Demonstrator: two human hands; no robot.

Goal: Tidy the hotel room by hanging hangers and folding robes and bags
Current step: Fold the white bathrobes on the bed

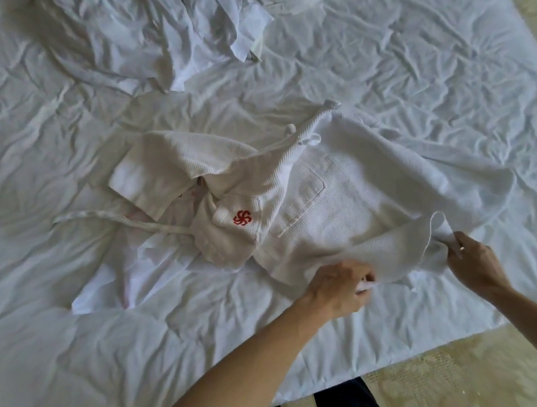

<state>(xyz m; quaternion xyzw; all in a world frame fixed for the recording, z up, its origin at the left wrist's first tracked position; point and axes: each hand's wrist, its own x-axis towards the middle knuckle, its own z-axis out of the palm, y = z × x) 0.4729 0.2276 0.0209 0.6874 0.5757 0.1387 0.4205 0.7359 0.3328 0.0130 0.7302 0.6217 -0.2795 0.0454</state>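
Pinching the near hem of the white robe [309,199], the left hand [338,290] and right hand [473,265] grasp it; the robe spreads toward eleven o'clock across the bed [410,58]

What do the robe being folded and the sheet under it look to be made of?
Robe: white waffle-weave cloth, probably cotton, matte; a small grid texture shows, with a red embroidered logo. Sheet: thin, smooth woven fabric, finely creased all over, likely cotton or a blend.
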